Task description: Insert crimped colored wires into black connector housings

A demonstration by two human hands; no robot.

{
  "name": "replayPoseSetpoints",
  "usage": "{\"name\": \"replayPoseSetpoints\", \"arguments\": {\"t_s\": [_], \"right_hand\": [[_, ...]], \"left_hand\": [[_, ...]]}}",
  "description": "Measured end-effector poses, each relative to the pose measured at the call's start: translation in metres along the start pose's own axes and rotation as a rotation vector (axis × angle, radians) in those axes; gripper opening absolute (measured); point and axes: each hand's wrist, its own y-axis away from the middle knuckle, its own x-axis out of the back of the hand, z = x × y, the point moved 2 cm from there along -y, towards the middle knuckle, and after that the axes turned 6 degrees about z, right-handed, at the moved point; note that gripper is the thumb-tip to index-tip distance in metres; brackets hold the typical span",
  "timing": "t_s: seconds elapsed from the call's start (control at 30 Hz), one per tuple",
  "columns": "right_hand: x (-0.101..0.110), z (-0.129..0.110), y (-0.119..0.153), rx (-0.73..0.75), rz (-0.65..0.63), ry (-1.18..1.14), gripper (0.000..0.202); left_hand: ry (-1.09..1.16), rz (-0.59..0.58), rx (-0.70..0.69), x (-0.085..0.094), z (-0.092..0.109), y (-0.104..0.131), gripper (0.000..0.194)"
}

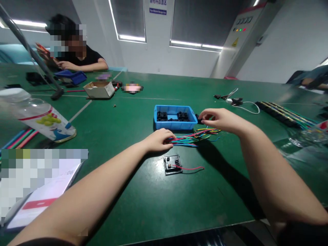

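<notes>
In the middle of the table, my left hand [162, 140] has its fingers closed over the left end of a bundle of coloured wires [188, 139]. My right hand [216, 118] is at the right end of a blue plastic bin [176, 125], its fingertips pinched on a small black part [199, 119]. Several black plastic parts lie inside the bin. Nearer to me, below the bundle, rests a square black plastic piece [172, 164] with one red wire [192, 168] running out to the right.
A tilted plastic bottle [48, 118] and a lit screen [43, 201] are on the left. Behind them are a cardboard box [99, 90] and a blue tray [70, 78]. A white cable [252, 106] and long wired strips [279, 114] lie right. A person [84, 61] sits across the table.
</notes>
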Motion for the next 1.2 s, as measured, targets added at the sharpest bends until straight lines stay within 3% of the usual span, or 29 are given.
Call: {"name": "replayPoseSetpoints", "arguments": {"t_s": [0.07, 0.13, 0.2, 0.4, 0.6, 0.73, 0.87, 1.0, 1.07, 1.13, 1.2], "right_hand": [[0.016, 0.018, -0.007, -0.155, -0.146, 0.064, 0.023], [0.017, 0.032, -0.012, -0.246, -0.323, 0.11, 0.019], [0.007, 0.041, -0.014, -0.278, -0.447, 0.162, 0.017], [-0.036, 0.037, -0.01, -0.227, -0.58, 0.198, 0.012], [-0.029, 0.045, -0.011, -0.189, -0.564, 0.21, 0.01], [-0.018, 0.05, -0.014, -0.197, -0.455, 0.234, 0.007], [-0.019, 0.024, -0.016, -0.111, -0.336, 0.172, 0.013], [-0.02, 0.007, -0.019, 0.046, -0.192, -0.089, 0.027], [-0.018, 0.023, -0.02, 0.011, -0.145, 0.032, 0.023], [-0.016, 0.05, -0.021, -0.103, -0.188, 0.226, 0.021], [-0.017, 0.076, -0.021, -0.166, -0.223, 0.279, 0.023]], "left_hand": [[0.001, 0.001, 0.003, 0.0, -0.001, 0.001, 0.033], [-0.003, -0.002, 0.006, 0.001, -0.001, 0.001, 0.033], [-0.006, -0.006, 0.009, 0.002, 0.0, 0.001, 0.033], [-0.005, -0.018, 0.023, 0.003, 0.003, 0.0, 0.032], [0.009, -0.012, 0.025, 0.002, 0.001, -0.001, 0.033], [0.011, -0.004, 0.017, 0.002, 0.0, -0.001, 0.032], [0.025, 0.005, 0.051, 0.003, 0.004, -0.001, 0.031], [0.056, 0.054, 0.161, 0.002, 0.004, 0.001, 0.042], [0.077, 0.067, 0.17, 0.002, 0.004, 0.001, 0.045], [0.053, 0.06, 0.155, 0.002, 0.004, 0.001, 0.048], [0.011, 0.032, 0.128, 0.002, 0.004, 0.001, 0.046]]}}
